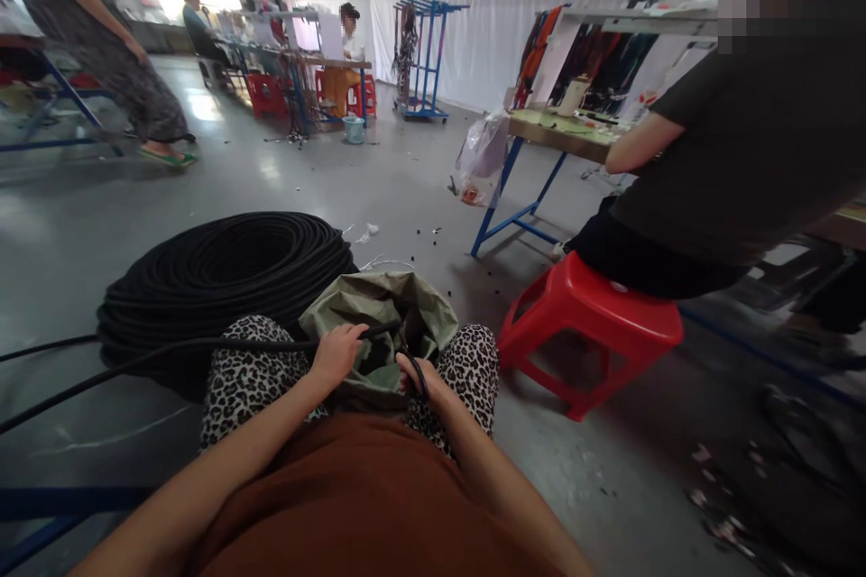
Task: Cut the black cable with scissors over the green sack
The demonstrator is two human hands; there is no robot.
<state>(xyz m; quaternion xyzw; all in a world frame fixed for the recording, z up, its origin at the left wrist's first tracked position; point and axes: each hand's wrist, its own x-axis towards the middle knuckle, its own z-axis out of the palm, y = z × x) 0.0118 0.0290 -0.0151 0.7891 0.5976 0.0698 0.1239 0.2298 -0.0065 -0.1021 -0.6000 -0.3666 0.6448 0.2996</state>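
My left hand [336, 355] is closed around a thick black cord [271, 345], close to its free end, which points over an open olive-green sack [333, 306] between my knees. The cord runs off to the left across my leg. In my right hand [428, 383] are scissors [420, 377] with a black looped handle; their blades are hard to make out above the sack's mouth. A large coil of the same black cord [223, 266] lies on the floor beside my left knee.
A co-worker in a dark shirt [758, 144] sits on a red stool [602, 315] at a workbench [561, 133] to the right. From the bench hangs a clear plastic bag [482, 158]. Another person walks at left [115, 54]. A blue rack [426, 54] stands behind.
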